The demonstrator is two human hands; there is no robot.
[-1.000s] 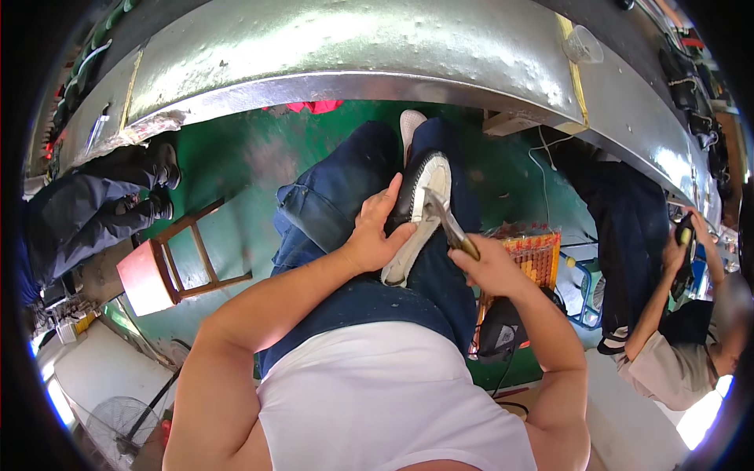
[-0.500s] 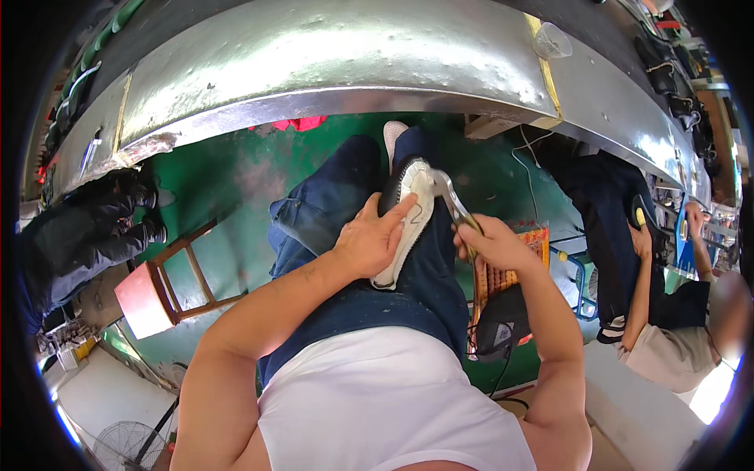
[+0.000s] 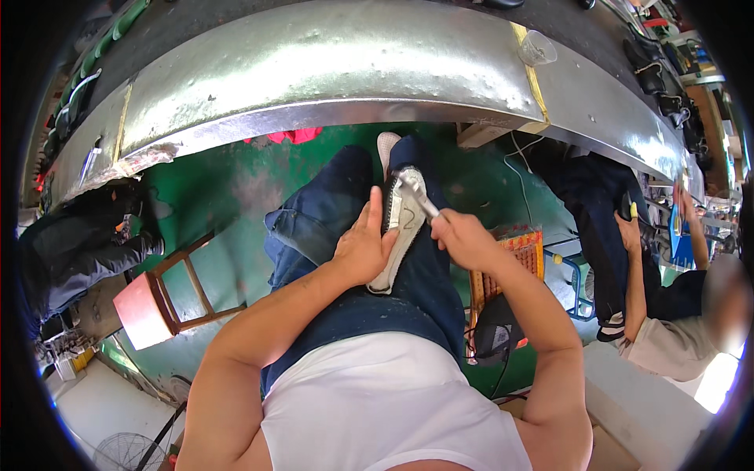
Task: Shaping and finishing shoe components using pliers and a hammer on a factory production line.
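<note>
A dark shoe upper (image 3: 410,224) lies bottom up across my lap, its pale underside facing me and its edge pleated all round. My left hand (image 3: 364,245) grips it from the left side, fingers stretched along the edge and thumb by the underside. In my right hand (image 3: 463,235) is a pair of silver lasting pincers (image 3: 420,198), held with closed fingers. Their metal head rests on or just over the toe end; contact cannot be made out. Most of the handles are hidden in my fist.
Ahead runs a long metal-edged bench (image 3: 330,67) bearing a clear plastic cup (image 3: 537,48). A wooden stool (image 3: 149,310) is tipped at left. To my right are a beaded seat mat (image 3: 518,255), a black bag (image 3: 496,330) and a seated co-worker (image 3: 667,330). Another person's legs (image 3: 86,243) show at left.
The pincers' head has swung from beside the shoe's right edge onto its toe end, my right hand moving left. My left hand has slid back from the underside toward the left edge.
</note>
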